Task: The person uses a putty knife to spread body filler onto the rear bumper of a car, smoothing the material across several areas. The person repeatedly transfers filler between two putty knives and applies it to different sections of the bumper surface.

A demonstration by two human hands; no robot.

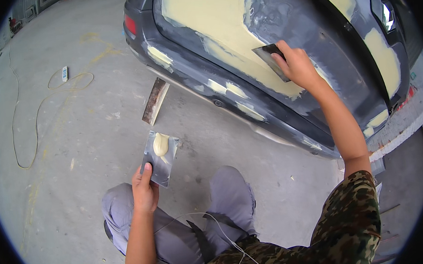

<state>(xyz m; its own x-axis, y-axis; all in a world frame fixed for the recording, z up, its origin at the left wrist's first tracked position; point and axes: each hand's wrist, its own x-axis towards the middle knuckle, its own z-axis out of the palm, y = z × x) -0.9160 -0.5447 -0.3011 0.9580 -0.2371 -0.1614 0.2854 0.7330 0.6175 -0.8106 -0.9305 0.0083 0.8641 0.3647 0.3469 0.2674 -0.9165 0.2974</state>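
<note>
Right hand: upper right of centre point(297, 66), gripping a dark spreader point(268, 57); thumb flat on the face, fingers folded over the far side.
Spreader: held over the car's rear panel point(282, 21), broad edge toward the lower left; whether the whole edge touches, cannot tell.
Edge line: slants from upper left to lower right, roughly along the run of the pale yellow band point(238, 56) on the panel.
Band from right fingers: just beside, to their left and below; bare grey panel lies above them.
Left hand: lower left of centre point(144, 188), closed on a flat metal plate point(161, 170) by its lower left edge; thumb on top, other fingers mostly hidden beneath.
Plate: long axis leans from upper right down to lower left, face up, well apart from the panel.
Pale paste: one thick lump point(161, 144) on the plate's upper half, drawn out along the frame's vertical; ahead of the left thumb, not touching it.
Key relation, my judgement: spreader to lump. Lump sits down and left of the right fingers, well apart; left hand much the nearer.
Nearby: rust-brown metal strip point(155, 101) above the plate in frame, slanting the same way, beside the bumper point(182, 69).
</note>
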